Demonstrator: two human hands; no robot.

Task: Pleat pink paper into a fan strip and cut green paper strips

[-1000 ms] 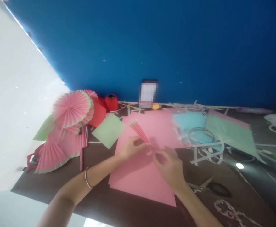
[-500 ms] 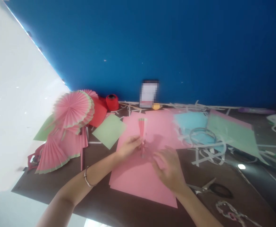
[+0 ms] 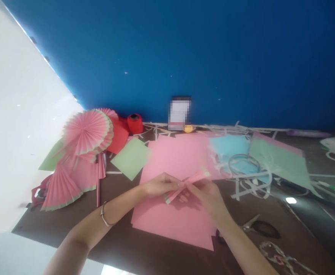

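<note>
A narrow pleated strip of pink paper with pale green ends point(image 3: 197, 177) is pinched at its middle between my two hands. My left hand point(image 3: 163, 185) grips it from the left, thumb and fingers pressed together. From the right, my right hand point(image 3: 206, 194) closes on the same spot, its fingertips meeting those of the left. The strip lies slanted, its upper end pointing right. Beneath both hands are large pink paper sheets point(image 3: 167, 221). Some fingers are hidden behind the strip.
Pleated pink paper fans point(image 3: 83, 131) pile at the left beside a red roll point(image 3: 135, 124) and a green sheet point(image 3: 131, 158). Rightward lie blue paper point(image 3: 230, 145), white strips point(image 3: 266, 187), a tape-like ring point(image 3: 243, 164), scissors point(image 3: 259, 227) and a green sheet point(image 3: 282, 164). A blue wall point(image 3: 184, 49) stands behind.
The pleated paper has turned from upright to slanted. My right hand, earlier apart with fingers spread, has come in to grip it beside my left hand.
</note>
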